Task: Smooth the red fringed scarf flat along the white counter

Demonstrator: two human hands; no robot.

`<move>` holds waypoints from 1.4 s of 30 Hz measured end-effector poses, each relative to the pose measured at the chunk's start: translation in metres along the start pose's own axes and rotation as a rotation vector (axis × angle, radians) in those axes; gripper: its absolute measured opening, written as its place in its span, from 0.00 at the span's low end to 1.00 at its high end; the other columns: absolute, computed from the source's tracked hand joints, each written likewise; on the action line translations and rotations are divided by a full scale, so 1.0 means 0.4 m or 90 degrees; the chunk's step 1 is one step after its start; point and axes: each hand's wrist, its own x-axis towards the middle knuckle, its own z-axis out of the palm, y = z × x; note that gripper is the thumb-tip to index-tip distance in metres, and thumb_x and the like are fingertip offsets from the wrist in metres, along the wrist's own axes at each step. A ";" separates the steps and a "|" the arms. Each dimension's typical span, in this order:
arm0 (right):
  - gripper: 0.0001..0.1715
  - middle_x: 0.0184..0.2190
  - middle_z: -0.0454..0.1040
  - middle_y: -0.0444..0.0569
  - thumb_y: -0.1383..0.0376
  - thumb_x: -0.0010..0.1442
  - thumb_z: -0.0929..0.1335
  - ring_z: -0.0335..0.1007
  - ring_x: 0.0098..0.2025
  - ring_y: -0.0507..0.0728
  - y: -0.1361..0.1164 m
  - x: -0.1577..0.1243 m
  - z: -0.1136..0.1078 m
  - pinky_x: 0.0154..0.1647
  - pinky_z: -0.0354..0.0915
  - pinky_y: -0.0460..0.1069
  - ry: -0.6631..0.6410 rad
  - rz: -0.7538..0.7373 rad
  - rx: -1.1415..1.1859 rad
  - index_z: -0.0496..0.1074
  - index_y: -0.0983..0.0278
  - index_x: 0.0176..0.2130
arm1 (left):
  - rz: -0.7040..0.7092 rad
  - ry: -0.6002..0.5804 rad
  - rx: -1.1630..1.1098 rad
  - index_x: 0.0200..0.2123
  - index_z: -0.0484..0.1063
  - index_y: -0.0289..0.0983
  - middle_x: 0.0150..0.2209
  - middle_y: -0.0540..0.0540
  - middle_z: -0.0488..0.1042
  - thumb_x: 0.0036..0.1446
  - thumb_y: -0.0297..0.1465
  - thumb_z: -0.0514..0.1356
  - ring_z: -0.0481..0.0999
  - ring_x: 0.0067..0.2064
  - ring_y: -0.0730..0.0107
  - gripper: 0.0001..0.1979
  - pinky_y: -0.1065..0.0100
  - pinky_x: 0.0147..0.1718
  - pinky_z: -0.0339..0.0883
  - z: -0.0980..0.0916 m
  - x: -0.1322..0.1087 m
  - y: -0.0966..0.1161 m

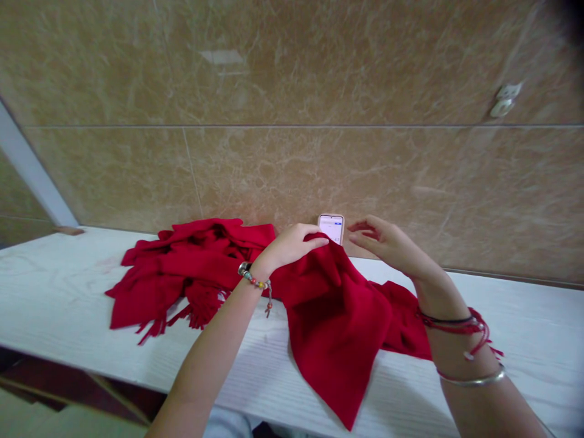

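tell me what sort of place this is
Most likely an indoor room, though whether home or workplace I can't tell. A tiled wall rises behind a long white table, with red cloth, partly fringed, spread along it.

Left grip (292, 246) pinching red cloth (335, 316), right grip (385, 244) free beside phone (331, 226), white counter (50, 298), brown tiled wall (292, 170)

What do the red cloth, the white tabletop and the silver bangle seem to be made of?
The red cloth: matte, soft-looking fabric, perhaps wool or fleece; it drapes in loose folds. The white tabletop: low-sheen wood or laminate, as fine grain streaks show. The silver bangle: probably polished metal, judging by its bright highlights.
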 end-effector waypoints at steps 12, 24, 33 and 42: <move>0.11 0.24 0.71 0.44 0.57 0.48 0.67 0.67 0.28 0.54 -0.023 -0.002 0.005 0.29 0.64 0.49 0.111 0.073 0.189 0.68 0.62 0.27 | -0.026 -0.035 -0.016 0.34 0.71 0.33 0.32 0.48 0.74 0.53 0.28 0.57 0.71 0.34 0.71 0.06 0.71 0.35 0.62 -0.003 0.004 -0.034; 0.27 0.46 0.71 0.51 0.57 0.45 0.70 0.67 0.47 0.60 -0.005 -0.008 -0.003 0.47 0.63 0.55 -0.037 -0.031 -0.032 0.67 0.59 0.46 | -0.003 0.044 0.089 0.34 0.73 0.35 0.35 0.47 0.75 0.56 0.30 0.54 0.72 0.36 0.69 0.08 0.70 0.38 0.61 -0.030 -0.012 -0.014; 0.13 0.24 0.74 0.46 0.55 0.50 0.66 0.69 0.27 0.55 -0.044 -0.004 0.029 0.28 0.64 0.49 0.029 0.035 0.098 0.71 0.62 0.27 | -0.018 -0.037 0.071 0.33 0.74 0.34 0.33 0.47 0.76 0.54 0.28 0.56 0.72 0.34 0.69 0.07 0.73 0.33 0.61 -0.023 -0.007 -0.013; 0.15 0.30 0.75 0.48 0.55 0.47 0.68 0.71 0.34 0.59 0.039 -0.001 -0.040 0.36 0.67 0.54 0.194 0.069 0.017 0.72 0.61 0.33 | -0.076 0.032 0.189 0.31 0.74 0.36 0.29 0.48 0.75 0.56 0.29 0.54 0.70 0.30 0.71 0.09 0.72 0.32 0.59 -0.089 -0.033 -0.042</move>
